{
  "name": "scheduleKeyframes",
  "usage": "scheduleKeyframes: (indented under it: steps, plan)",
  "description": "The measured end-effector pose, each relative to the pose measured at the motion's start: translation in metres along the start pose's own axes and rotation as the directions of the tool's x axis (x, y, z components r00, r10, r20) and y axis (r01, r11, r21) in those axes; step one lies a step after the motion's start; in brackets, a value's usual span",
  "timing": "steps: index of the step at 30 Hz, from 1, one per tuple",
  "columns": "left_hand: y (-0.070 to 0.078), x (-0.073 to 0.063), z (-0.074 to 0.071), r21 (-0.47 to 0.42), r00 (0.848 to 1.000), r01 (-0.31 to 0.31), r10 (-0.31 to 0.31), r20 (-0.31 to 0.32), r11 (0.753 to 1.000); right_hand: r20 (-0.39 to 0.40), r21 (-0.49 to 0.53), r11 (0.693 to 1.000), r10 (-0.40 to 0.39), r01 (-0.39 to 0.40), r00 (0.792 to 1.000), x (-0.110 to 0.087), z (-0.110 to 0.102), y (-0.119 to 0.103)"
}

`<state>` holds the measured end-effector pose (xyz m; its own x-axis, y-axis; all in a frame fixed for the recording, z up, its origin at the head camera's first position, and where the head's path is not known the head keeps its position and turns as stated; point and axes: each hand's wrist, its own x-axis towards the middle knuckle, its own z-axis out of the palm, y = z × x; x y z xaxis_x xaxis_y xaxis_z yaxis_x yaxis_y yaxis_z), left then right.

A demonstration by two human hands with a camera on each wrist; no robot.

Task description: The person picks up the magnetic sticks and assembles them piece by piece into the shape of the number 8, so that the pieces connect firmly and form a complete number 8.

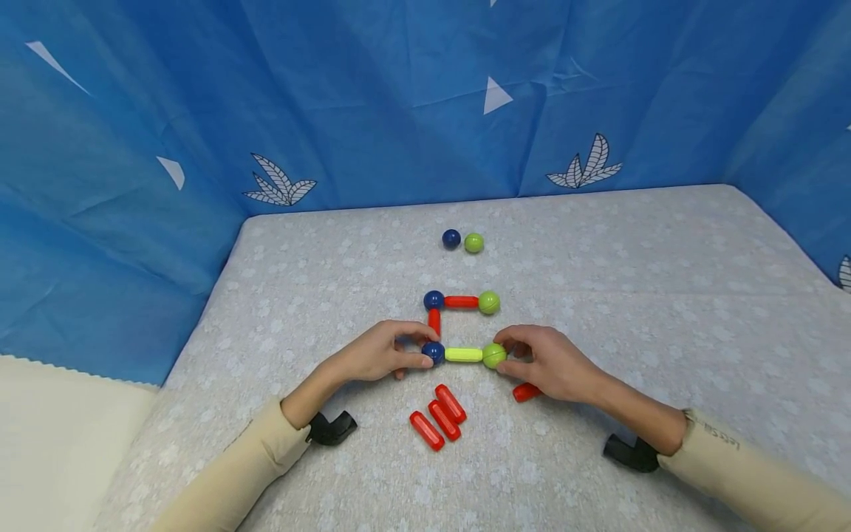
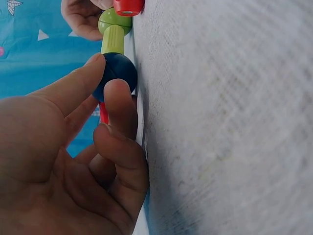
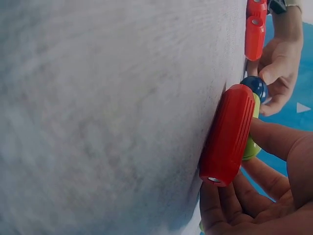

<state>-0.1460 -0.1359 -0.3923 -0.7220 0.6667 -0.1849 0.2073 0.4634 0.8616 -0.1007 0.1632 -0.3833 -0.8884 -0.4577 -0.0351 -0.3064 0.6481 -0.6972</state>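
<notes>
My left hand (image 1: 385,350) pinches a dark blue ball (image 1: 433,353) between thumb and fingers. A yellow-green rod (image 1: 464,355) runs from that ball to a lime green ball (image 1: 494,355), which my right hand (image 1: 548,362) pinches. From the held blue ball a red rod (image 1: 434,321) reaches back to another blue ball (image 1: 434,301). There a second red rod (image 1: 462,302) leads right to a green ball (image 1: 489,302), so the joined pieces form three sides of a square. Beside the right hand lies a loose red rod (image 3: 228,134), partly hidden under it in the head view.
Several loose red rods (image 1: 426,431) lie slanted on the patterned tablecloth (image 1: 319,295) in front of the joined pieces. Farther back sit a spare blue ball (image 1: 451,239) and a spare green ball (image 1: 474,243). A blue curtain (image 1: 399,96) hangs behind the table.
</notes>
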Motion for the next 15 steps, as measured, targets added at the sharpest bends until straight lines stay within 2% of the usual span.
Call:
scheduleKeyframes:
  steps: [5,10,15]
  plan:
    - [-0.001,0.000,0.000,0.000,1.000,-0.001,0.001,0.000,1.000,-0.009,-0.002,1.000,0.008,-0.008,1.000,-0.003,-0.002,0.001]
    - [-0.001,0.000,0.000,0.003,1.000,-0.001,0.001,-0.002,1.000,-0.015,-0.009,1.000,-0.011,0.011,1.000,-0.015,-0.008,0.005]
    - [-0.002,0.001,0.000,0.003,1.000,-0.001,0.001,0.001,1.000,0.028,-0.024,0.999,-0.042,0.042,0.999,-0.030,-0.016,0.012]
